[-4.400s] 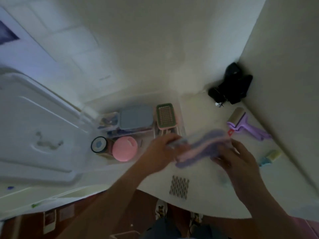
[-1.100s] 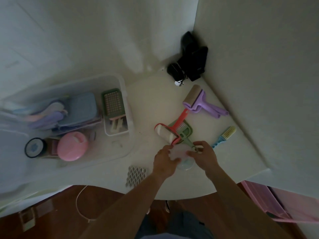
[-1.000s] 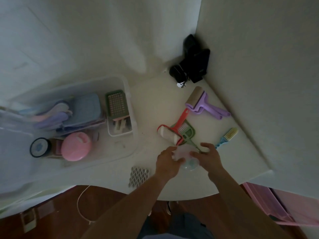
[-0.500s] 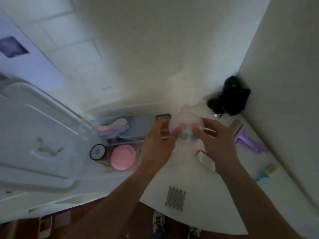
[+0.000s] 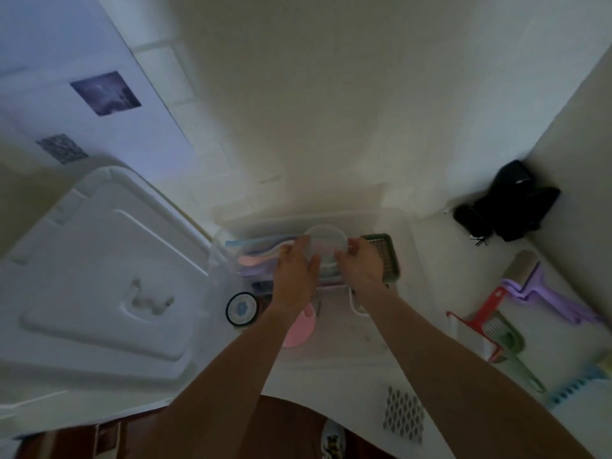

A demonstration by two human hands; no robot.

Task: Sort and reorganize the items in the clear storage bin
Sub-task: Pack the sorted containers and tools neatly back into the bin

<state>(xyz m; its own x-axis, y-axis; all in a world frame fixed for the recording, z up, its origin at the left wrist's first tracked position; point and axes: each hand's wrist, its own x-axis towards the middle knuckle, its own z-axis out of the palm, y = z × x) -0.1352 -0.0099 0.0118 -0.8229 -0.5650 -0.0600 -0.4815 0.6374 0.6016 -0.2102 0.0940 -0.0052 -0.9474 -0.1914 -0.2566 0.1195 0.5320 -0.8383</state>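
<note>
The clear storage bin (image 5: 219, 260) lies on the white table. Over its far part I hold a clear round container (image 5: 326, 238) between both hands. My left hand (image 5: 296, 270) grips its left side and my right hand (image 5: 361, 265) grips its right side. Under the container lie pastel flat items (image 5: 256, 256) in pink, purple and blue. A green grater tray (image 5: 384, 253) sits at the bin's right end. A black-rimmed round tin (image 5: 241, 308) and a pink round lid (image 5: 298, 329) sit near the bin's front, partly hidden by my left forearm.
The bin's white lid (image 5: 99, 276) leans at the left. On the table to the right lie a purple lint roller (image 5: 536, 286), a red lint roller (image 5: 480, 313), a green dustpan brush (image 5: 511, 346) and a blue brush (image 5: 576, 385). A black object (image 5: 510, 207) fills the corner. A grey mesh mat (image 5: 402, 414) lies near the front edge.
Both hands picked the clear round container off the table near the red roller and carried it left, over the bin's far part. The view has swung left and up.
</note>
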